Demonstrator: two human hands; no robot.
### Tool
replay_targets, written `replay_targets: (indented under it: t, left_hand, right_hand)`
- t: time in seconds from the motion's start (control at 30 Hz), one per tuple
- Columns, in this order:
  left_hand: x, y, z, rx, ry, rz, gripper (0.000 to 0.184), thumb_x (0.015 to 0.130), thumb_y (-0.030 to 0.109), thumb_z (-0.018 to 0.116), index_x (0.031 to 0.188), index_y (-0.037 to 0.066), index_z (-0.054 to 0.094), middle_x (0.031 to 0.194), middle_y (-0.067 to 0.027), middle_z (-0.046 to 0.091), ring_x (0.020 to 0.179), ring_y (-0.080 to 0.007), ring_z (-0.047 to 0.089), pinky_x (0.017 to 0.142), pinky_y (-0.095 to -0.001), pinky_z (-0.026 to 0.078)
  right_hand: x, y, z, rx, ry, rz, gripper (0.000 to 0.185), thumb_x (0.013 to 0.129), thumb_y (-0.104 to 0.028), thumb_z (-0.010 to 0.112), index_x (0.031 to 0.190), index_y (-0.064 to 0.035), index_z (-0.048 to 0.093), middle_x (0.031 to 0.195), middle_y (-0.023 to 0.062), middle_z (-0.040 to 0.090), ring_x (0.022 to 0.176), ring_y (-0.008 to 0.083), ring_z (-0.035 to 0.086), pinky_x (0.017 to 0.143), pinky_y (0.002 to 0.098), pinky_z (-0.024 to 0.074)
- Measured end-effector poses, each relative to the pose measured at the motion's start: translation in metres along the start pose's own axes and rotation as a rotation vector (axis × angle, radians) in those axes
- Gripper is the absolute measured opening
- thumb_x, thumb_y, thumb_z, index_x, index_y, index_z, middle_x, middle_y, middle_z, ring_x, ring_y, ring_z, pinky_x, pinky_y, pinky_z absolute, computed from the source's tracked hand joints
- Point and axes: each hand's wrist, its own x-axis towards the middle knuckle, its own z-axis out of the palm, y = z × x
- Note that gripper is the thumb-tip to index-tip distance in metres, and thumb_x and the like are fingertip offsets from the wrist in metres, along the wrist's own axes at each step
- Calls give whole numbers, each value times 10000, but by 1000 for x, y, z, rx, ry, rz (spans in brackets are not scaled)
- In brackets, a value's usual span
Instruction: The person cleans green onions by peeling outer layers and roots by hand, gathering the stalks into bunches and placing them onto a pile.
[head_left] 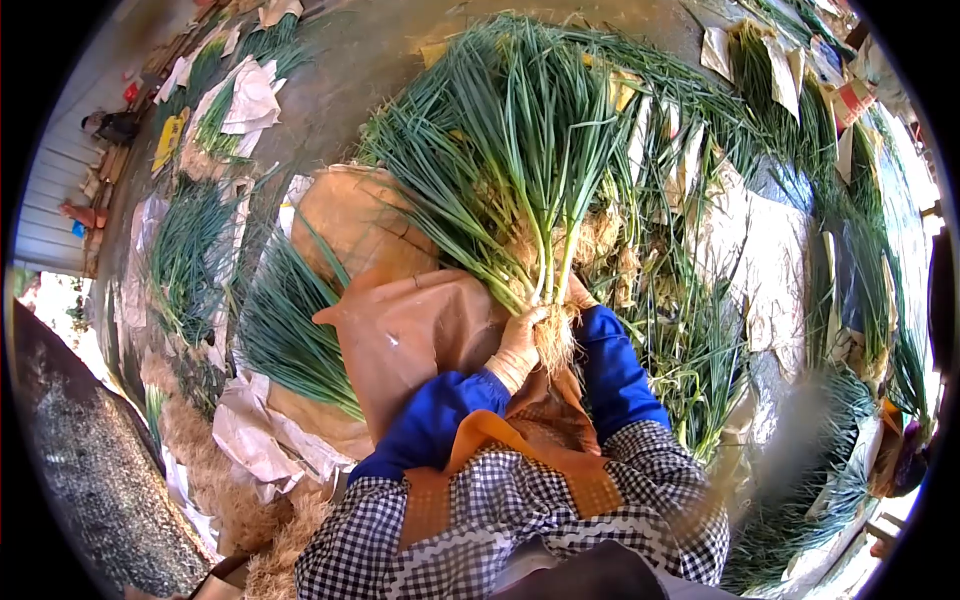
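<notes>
My left hand (518, 340), in a pale glove, is closed around the white lower stalks of a bunch of green onions (543, 255). The bunch's tan, stringy roots (556, 345) hang just below that grip, and its green leaves fan out away from me. My right hand (580, 292) grips the same bunch from the right side, with its fingers mostly hidden behind the stalks and roots. A brown apron (425, 325) spreads over my lap beneath the bunch.
More green onions (295, 325) lie on paper to my left. A loose heap of green onions (690, 370) covers the ground at right, beside wrinkled pale sheets (770, 270). Root trimmings (235, 485) pile up at lower left. A person (112, 126) is at the far left.
</notes>
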Motion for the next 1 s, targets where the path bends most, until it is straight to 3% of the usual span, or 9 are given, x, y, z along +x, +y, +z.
replay_targets:
  t: [0.1,0.13,0.23,0.33,0.4,0.47,0.6,0.87,1.0]
  left_hand:
    - [5,3,-4,45,25,-47,230,779,52,573,1003,2,561,884,-106,611,785,-224,599,733,-351,516]
    - [9,1,-9,36,30,-71,214,789,36,554,1002,13,556,906,-107,611,821,-222,601,754,-355,516]
    - [15,5,-20,-25,-46,-58,211,788,44,561,994,-1,561,884,-103,610,818,-224,600,739,-354,518]
    - [0,12,8,-74,-1,-55,291,751,26,589,1034,-15,540,837,-87,603,750,-217,592,702,-338,518]
    - [-1,7,14,-11,18,89,289,759,18,580,1043,-8,532,823,-78,598,745,-210,591,707,-336,519]
    - [1,6,8,101,72,-36,279,749,25,606,1017,-26,552,865,-74,596,777,-191,585,709,-323,516]
    - [11,-1,-6,372,99,130,345,741,-46,574,1083,-11,548,992,-71,601,915,-188,570,802,-301,479]
    - [25,-4,-25,440,200,139,363,747,-38,569,1108,-26,529,998,-79,598,873,-195,574,778,-292,480]
    - [7,7,4,154,108,91,287,749,8,615,1027,-15,550,910,-78,598,812,-194,587,735,-298,505]
  right_hand:
    - [-17,-7,-43,-1136,67,-324,328,878,-299,517,974,-1,615,887,121,645,807,223,621,720,318,500]
    - [-29,-12,-52,-1612,613,-84,417,836,-400,551,926,-2,636,831,145,653,808,227,631,710,336,493]
    - [-98,-13,-62,-2082,898,268,386,843,-356,465,921,-26,649,855,198,644,801,339,632,715,435,501]
    - [-179,-11,-108,-2449,451,812,461,859,-454,455,1017,-63,641,1002,160,637,892,299,633,788,385,495]
    - [-186,-12,-53,-2439,777,708,505,865,-500,439,977,-52,643,941,161,648,866,301,636,767,376,498]
    - [-148,-30,7,-2052,951,145,492,857,-494,464,900,-35,637,871,160,653,830,290,640,739,370,490]
    - [-49,-38,83,-1689,759,-735,377,829,-421,555,754,-56,613,678,115,630,647,253,624,612,362,478]
    - [-36,-10,72,-2141,760,-789,277,862,-353,552,816,-83,596,578,59,588,472,178,550,442,298,450]
    - [-147,14,92,-1287,140,-254,242,912,-235,498,802,-38,586,564,-2,497,480,100,451,467,214,388]
